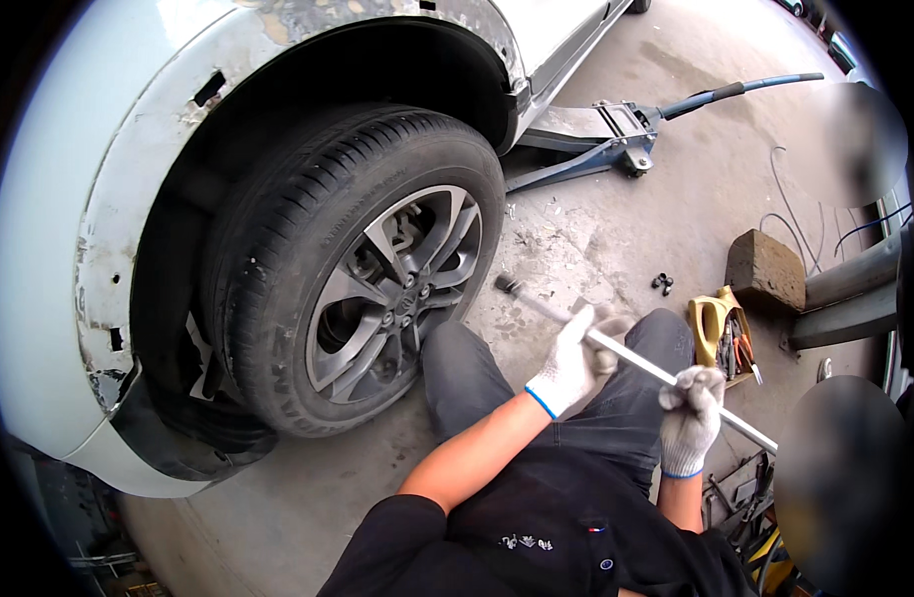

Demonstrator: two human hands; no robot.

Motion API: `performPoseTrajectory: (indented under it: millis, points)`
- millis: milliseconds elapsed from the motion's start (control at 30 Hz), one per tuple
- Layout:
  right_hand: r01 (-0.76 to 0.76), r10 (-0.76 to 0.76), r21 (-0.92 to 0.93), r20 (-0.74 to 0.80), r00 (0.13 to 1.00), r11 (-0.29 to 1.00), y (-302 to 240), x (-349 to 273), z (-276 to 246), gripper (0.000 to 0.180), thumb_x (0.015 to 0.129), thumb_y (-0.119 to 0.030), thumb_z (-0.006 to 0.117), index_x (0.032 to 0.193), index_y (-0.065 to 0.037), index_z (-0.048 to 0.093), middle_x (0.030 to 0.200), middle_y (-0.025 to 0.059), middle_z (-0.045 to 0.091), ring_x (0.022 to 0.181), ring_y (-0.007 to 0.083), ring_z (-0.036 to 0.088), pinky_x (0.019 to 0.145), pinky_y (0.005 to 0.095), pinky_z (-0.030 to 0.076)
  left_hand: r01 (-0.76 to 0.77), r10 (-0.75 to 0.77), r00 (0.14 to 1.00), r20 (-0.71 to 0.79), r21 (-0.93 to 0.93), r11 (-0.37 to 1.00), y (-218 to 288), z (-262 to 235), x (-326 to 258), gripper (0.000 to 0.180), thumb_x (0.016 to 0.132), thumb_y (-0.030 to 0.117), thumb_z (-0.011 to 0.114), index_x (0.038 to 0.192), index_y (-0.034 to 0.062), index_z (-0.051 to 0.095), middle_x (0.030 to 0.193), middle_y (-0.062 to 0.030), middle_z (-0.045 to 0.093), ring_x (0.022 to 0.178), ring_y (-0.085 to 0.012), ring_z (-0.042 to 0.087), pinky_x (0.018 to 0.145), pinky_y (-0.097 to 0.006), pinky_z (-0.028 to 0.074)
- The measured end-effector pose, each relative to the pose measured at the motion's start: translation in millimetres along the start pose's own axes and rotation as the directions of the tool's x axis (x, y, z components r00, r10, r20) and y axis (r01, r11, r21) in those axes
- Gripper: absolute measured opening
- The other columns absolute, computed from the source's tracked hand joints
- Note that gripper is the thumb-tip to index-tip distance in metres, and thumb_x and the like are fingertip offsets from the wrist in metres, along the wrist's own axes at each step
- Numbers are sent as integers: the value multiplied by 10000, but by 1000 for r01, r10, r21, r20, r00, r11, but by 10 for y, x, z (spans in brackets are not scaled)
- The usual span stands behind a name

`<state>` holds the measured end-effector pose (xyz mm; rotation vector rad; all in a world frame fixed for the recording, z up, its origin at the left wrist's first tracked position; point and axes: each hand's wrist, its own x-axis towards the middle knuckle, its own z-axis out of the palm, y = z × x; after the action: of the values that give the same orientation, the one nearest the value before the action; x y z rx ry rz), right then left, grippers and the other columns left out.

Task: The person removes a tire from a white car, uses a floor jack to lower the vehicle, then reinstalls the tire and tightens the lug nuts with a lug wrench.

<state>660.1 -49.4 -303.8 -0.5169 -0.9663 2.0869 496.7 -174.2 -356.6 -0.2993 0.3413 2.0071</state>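
Observation:
Both of my gloved hands grip a long silver wrench bar [631, 356] with a dark socket at its far end. My left hand [574, 360] holds it near the middle, and my right hand [692, 416] grips it closer to the handle end. The socket tip hangs in the air just right of a car wheel [363, 269], a black tyre on a grey alloy rim, without touching it. My knees in dark trousers sit below the bar. The wheel sits under a white car's scuffed wheel arch [169, 129].
A blue floor jack [606, 139] with a long handle lies under the car sill at the back. A concrete block [765, 269], a yellow tool holder [721, 333] with pliers and small black nuts [662, 284] lie on the concrete floor at the right.

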Motion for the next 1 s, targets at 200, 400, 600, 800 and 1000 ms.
performPoseTrajectory:
  millis: [200, 400, 600, 800, 1000]
  points:
    - [-110, 124, 58, -396, 910, 992, -420, -321, -1064, 245, 962, -270, 601, 1133, -96, 588, 836, 27, 599, 576, 89, 473, 500, 244, 384, -112, 151, 919, -364, 126, 986, 261, -574, -253, 229, 996, 338, 556, 965, 116, 603, 718, -24, 629, 406, -91, 398, 369, -235, 277]
    - [-291, 131, -365, -404, 905, 884, -504, -514, -1451, 213, 1005, -266, 539, 1075, -66, 553, 762, 41, 608, 479, 91, 504, 406, 231, 402, -173, 262, 877, -402, 246, 954, 559, -611, -351, 225, 991, 316, 561, 952, 99, 606, 658, -27, 593, 384, -95, 373, 349, -245, 270]
    - [-263, 100, -585, -295, 950, 767, -355, -575, -1185, 310, 1024, -237, 516, 1189, 20, 568, 766, 63, 635, 493, 83, 514, 429, 217, 425, -224, 329, 852, -408, 284, 932, 790, -755, -490, 199, 968, 303, 602, 928, 109, 612, 656, -37, 608, 393, -89, 404, 332, -232, 288]
    - [-245, 73, -727, -260, 963, 641, -275, -589, -1063, 341, 1037, -188, 469, 1292, 28, 534, 799, 68, 648, 545, 89, 558, 474, 222, 466, -240, 351, 823, -448, 286, 928, 960, -759, -437, 194, 980, 298, 590, 899, 122, 576, 683, -47, 621, 399, -92, 409, 344, -240, 282]
    - [-356, 141, -699, -348, 927, 620, -141, -566, -977, 413, 1024, -179, 445, 1408, -33, 479, 623, 34, 559, 393, 98, 466, 357, 255, 391, -74, 113, 955, -276, 149, 986, 770, -851, -577, 164, 993, 266, 560, 1019, 110, 605, 788, -67, 652, 483, -103, 473, 396, -244, 329]
